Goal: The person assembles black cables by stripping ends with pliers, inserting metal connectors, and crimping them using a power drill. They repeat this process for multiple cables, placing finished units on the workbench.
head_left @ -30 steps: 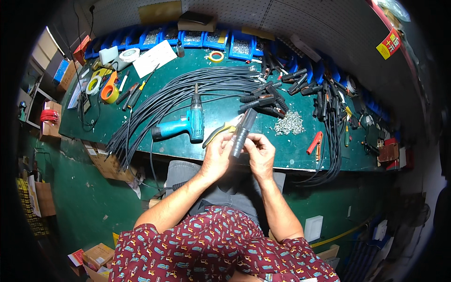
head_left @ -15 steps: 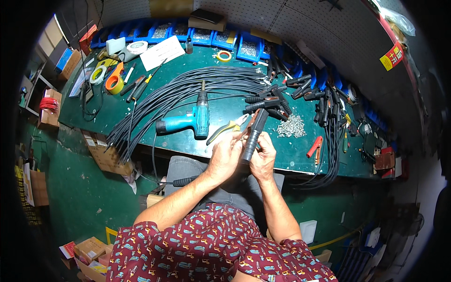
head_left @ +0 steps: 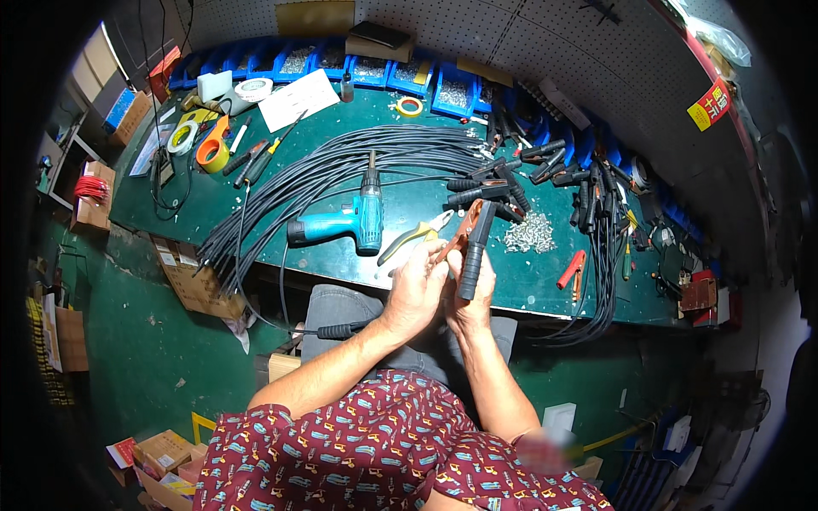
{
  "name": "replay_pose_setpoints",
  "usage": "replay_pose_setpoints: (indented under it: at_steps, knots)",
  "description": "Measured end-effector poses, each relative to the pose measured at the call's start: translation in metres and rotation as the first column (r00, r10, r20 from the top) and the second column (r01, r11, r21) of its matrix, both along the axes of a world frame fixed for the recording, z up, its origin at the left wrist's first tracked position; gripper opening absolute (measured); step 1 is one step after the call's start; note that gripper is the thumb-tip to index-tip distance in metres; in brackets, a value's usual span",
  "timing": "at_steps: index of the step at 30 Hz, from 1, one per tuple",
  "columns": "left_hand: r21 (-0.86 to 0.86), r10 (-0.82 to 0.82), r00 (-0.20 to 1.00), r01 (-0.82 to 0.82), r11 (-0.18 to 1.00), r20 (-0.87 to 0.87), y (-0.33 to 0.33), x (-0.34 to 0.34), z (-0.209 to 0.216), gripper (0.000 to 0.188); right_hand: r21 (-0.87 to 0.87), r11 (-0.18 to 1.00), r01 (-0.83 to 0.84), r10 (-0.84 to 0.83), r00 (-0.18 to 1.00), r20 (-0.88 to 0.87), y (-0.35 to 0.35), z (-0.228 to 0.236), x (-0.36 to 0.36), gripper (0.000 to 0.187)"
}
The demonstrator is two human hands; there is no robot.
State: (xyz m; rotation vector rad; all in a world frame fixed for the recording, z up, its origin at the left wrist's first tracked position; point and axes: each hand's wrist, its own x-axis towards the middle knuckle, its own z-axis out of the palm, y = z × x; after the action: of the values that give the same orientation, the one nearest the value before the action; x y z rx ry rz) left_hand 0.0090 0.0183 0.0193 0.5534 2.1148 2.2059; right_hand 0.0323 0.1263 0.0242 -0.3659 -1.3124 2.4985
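Above my lap, at the bench's front edge, I hold a welding clamp with a black ribbed handle and copper-coloured metal along its left side. My right hand is closed round the clamp from behind and below, its fingers partly hidden. The fingers of my left hand are pinched at the lower end of the copper-coloured part; whether they also hold a small piece is hidden. Just beyond the left hand lie yellow-handled pliers. A teal cordless drill lies to their left.
Black cables arc across the green bench. Several black clamps lie beyond my hands, with a pile of screws to the right. A red-handled clamp lies further right. Blue bins line the back. A black cable handle crosses my lap.
The clamp has tilted more upright, and more of its copper-coloured side shows. My right hand has shifted left behind the handle, and its fingers have changed position. The left hand keeps its pinch.
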Motion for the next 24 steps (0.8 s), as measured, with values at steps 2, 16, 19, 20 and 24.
replay_pose_setpoints:
  at_steps: [2, 16, 19, 20, 24]
  knots:
    - [0.03, 0.019, 1.0, -0.019, 0.999, 0.016, 0.002, 0.0, 0.008, 0.032, -0.183, 0.98, -0.08, 0.08, 0.997, -0.01, -0.006, 0.003, 0.002, 0.022]
    - [-0.394, -0.037, 0.951, -0.092, 0.914, -0.307, -0.042, -0.019, 0.029, 0.043, -0.122, 0.99, -0.069, 0.068, 0.998, -0.008, 0.004, 0.01, -0.001, 0.027]
    - [-0.597, 0.024, 0.924, -0.266, 0.757, -0.382, -0.083, -0.056, 0.024, 0.062, -0.438, 0.886, -0.151, 0.109, 0.987, -0.12, 0.017, 0.0, -0.005, 0.023]
    - [-0.698, -0.007, 0.896, -0.34, 0.63, -0.444, -0.1, -0.07, 0.009, 0.071, -0.494, 0.842, -0.214, 0.155, 0.975, -0.159, 0.02, 0.0, -0.006, 0.023]
    - [-0.92, -0.166, 0.93, -0.274, 0.281, -0.327, -0.14, -0.112, -0.049, 0.082, -0.654, 0.649, -0.388, 0.266, 0.922, -0.283, 0.013, 0.017, -0.01, 0.025]
